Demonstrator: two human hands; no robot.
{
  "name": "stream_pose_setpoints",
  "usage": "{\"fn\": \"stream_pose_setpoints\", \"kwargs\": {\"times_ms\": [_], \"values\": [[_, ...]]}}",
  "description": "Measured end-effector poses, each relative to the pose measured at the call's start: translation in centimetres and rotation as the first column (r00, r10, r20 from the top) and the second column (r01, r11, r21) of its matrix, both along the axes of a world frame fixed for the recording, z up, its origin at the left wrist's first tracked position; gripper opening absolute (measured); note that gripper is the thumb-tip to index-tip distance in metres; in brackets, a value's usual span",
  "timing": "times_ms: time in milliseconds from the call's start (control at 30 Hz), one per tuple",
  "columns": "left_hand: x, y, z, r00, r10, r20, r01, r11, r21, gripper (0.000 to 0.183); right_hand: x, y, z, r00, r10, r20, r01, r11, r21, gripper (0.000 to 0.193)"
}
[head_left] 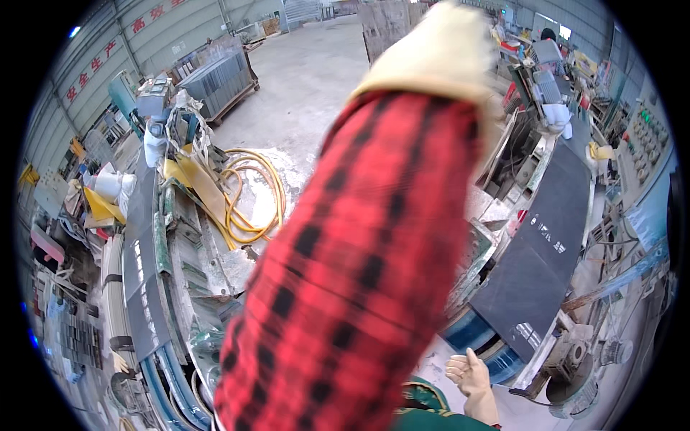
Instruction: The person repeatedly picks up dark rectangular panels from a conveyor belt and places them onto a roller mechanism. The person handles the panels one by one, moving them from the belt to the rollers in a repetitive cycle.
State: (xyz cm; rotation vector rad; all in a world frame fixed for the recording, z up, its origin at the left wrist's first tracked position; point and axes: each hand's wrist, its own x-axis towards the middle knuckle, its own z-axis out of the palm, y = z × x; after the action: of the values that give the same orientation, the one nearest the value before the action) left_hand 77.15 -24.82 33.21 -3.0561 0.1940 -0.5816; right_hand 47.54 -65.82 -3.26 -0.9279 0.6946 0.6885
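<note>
My left arm, in a red and black plaid sleeve, rises across the middle of the view and hides much behind it. At its end, my left hand (440, 54) wears a cream glove; it is smeared by motion and its fingers cannot be made out. My right hand (468, 375), also in a cream glove, is low at the right, thumb raised and fingers loosely bent, with nothing visible in it. It is nearest to the blue rollers or belt (503, 363) at the near end of the right-hand line. A long dark grey slab (535, 248) lies on that line.
On the left, dark slabs (144, 287) lie along another machine line with blue belts (176, 384). A coiled yellow hose (277, 190) is on the floor. Upright grey slabs (221, 79) stand on a pallet behind. A control panel (645, 140) stands far right.
</note>
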Motion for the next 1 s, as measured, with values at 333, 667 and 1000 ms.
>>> {"fn": "stream_pose_setpoints", "kwargs": {"times_ms": [333, 667, 1000], "values": [[-19.3, 27.2, -21.7, 0.898, 0.435, -0.071, -0.44, 0.891, -0.111, 0.027, -0.2, 4.0, -0.6, 0.978, -0.155, 0.14, 0.122, 0.969, 0.216, 0.043], [-58.3, 39.6, -28.6, 0.328, 0.902, -0.282, -0.93, 0.257, -0.262, 0.058, -2.0, 4.5, -13.4, 0.988, 0.151, -0.025, -0.152, 0.988, -0.04, 0.038], [-72.7, 37.6, -34.8, 0.309, 0.948, -0.071, -0.911, 0.274, -0.31, 0.053, 6.1, 31.5, -6.4, 0.902, 0.413, 0.126, -0.358, 0.879, -0.315, 0.037]]}}
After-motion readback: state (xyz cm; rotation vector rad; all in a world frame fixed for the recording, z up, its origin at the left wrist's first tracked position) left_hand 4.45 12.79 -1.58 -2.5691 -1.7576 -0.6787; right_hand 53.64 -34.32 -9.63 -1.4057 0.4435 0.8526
